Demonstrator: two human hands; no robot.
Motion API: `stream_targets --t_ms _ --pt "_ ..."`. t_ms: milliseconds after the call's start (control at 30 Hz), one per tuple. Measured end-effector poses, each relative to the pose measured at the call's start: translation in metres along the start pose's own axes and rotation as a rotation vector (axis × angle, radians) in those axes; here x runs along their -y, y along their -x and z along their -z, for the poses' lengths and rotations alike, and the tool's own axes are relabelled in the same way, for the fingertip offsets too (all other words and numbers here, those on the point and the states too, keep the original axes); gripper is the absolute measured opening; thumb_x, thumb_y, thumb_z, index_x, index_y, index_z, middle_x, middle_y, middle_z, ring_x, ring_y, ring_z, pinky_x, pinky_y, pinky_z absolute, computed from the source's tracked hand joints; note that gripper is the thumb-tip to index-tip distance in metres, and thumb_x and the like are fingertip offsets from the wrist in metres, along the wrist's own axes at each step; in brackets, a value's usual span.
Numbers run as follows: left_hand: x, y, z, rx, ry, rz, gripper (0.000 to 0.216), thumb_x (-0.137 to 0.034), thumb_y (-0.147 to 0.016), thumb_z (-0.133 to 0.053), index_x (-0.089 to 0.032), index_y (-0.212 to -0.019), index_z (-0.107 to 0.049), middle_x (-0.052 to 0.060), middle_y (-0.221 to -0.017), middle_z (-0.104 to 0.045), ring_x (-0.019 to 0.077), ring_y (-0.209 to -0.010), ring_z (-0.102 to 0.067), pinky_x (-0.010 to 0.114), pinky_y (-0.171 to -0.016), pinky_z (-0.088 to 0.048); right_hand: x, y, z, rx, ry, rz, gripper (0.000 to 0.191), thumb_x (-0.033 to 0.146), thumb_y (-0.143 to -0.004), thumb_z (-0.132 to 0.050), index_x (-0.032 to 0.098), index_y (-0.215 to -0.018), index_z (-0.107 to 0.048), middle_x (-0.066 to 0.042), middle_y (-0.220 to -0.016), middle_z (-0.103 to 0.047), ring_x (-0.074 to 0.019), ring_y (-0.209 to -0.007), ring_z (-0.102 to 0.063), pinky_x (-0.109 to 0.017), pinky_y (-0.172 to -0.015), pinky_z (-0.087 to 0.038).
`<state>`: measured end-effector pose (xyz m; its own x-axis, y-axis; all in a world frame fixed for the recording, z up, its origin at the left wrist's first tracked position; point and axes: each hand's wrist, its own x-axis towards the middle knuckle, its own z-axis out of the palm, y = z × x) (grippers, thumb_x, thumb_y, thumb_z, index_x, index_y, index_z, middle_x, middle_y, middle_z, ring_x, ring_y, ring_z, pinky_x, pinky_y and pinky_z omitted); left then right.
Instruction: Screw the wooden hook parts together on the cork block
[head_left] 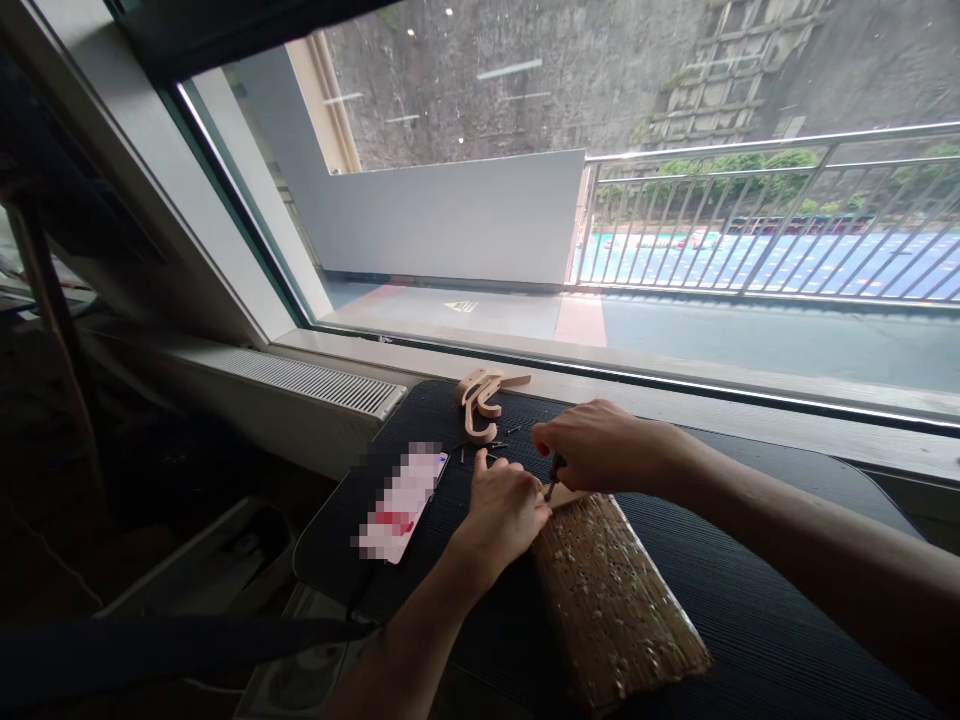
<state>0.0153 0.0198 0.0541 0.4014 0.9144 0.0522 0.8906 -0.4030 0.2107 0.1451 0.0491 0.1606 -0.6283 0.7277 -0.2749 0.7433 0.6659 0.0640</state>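
Note:
A brown wooden board (611, 600) with a speckled top lies on the black table (750, 610). My left hand (504, 510) is closed around the board's near-left corner. Just above that corner my right hand (592, 447) is closed on a thin dark tool (553, 478), whose tip points down at the board's end. Several small dark screws (487, 450) lie on the table just beyond my left hand. Pale wooden hooks (484, 400) rest at the table's far edge, close to the window sill.
A phone (403, 503) lies on the table's left part. A white radiator grille (300, 378) runs under the window at left. Behind the glass are a balcony and a metal railing (765, 215). A dark strap (172, 640) crosses the lower left.

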Motion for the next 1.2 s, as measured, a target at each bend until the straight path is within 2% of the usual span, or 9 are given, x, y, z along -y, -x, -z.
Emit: stream_targets --t_ms 133,233,367,600,733,933,1200 --pt "0.002 -0.001 -0.003 -0.026 0.019 -0.015 0.020 -0.034 -0.080 -0.058 -0.020 -0.069 -0.068 0.004 -0.075 -0.067 0.0215 -0.085 -0.060 0.050 -0.099 -0.028 0.003 0.004 0.004 0.014 0.037 0.026 0.019 0.010 -0.073 -0.053 0.017 -0.083 -0.067 -0.006 -0.082 -0.070 -0.0199 -0.076 -0.063 -0.028 -0.052 -0.031" --pt "0.003 -0.002 -0.006 -0.037 0.023 -0.015 0.021 -0.034 -0.079 -0.058 -0.021 -0.066 -0.067 0.004 -0.074 -0.066 0.0209 -0.083 -0.060 0.050 -0.099 -0.029 0.003 0.003 0.003 0.014 0.052 0.037 0.016 0.011 -0.075 -0.053 0.015 -0.082 -0.067 -0.008 -0.082 -0.070 -0.0201 -0.077 -0.063 -0.028 -0.053 -0.031" --pt "0.004 -0.002 -0.006 -0.037 0.025 -0.019 0.019 -0.035 -0.078 -0.060 -0.021 -0.067 -0.067 0.004 -0.074 -0.066 0.0215 -0.083 -0.059 0.049 -0.098 -0.030 0.001 0.001 -0.004 0.027 0.044 0.027 0.017 0.016 -0.080 -0.051 0.013 -0.079 -0.067 -0.009 -0.079 -0.070 -0.0197 -0.074 -0.063 -0.028 -0.053 -0.032" --pt "0.003 0.000 -0.002 -0.023 0.013 -0.020 0.017 -0.034 -0.078 -0.060 -0.021 -0.070 -0.067 0.004 -0.076 -0.066 0.0223 -0.085 -0.059 0.049 -0.097 -0.030 -0.003 0.002 -0.011 -0.058 0.047 -0.023 0.020 0.028 -0.081 -0.052 0.014 -0.084 -0.067 -0.010 -0.077 -0.069 -0.0211 -0.071 -0.063 -0.028 -0.052 -0.031" --pt "0.003 0.000 -0.001 -0.013 0.003 -0.017 0.017 -0.035 -0.077 -0.061 -0.021 -0.072 -0.068 0.005 -0.077 -0.066 0.0231 -0.087 -0.059 0.048 -0.097 -0.031 -0.005 0.008 -0.005 -0.071 0.013 -0.018 0.020 0.021 -0.075 -0.055 0.020 -0.091 -0.066 -0.006 -0.082 -0.070 -0.0204 -0.073 -0.062 -0.028 -0.053 -0.030" --pt "0.004 -0.002 -0.005 -0.023 0.011 -0.011 0.016 -0.036 -0.077 -0.061 -0.022 -0.072 -0.068 0.004 -0.076 -0.066 0.0225 -0.086 -0.059 0.048 -0.097 -0.030 -0.003 0.008 -0.003 -0.042 0.029 0.008 0.014 0.015 -0.078 -0.052 0.018 -0.078 -0.066 -0.005 -0.080 -0.070 -0.0182 -0.073 -0.062 -0.028 -0.052 -0.029" --pt "0.003 -0.002 -0.003 -0.006 0.015 -0.014 0.017 -0.034 -0.078 -0.059 -0.021 -0.072 -0.068 0.004 -0.077 -0.067 0.0219 -0.086 -0.059 0.047 -0.097 -0.031 -0.003 0.004 -0.008 -0.043 0.021 -0.045 0.023 0.029 -0.086 -0.050 0.015 -0.080 -0.067 -0.010 -0.075 -0.069 -0.0200 -0.071 -0.063 -0.028 -0.055 -0.033"
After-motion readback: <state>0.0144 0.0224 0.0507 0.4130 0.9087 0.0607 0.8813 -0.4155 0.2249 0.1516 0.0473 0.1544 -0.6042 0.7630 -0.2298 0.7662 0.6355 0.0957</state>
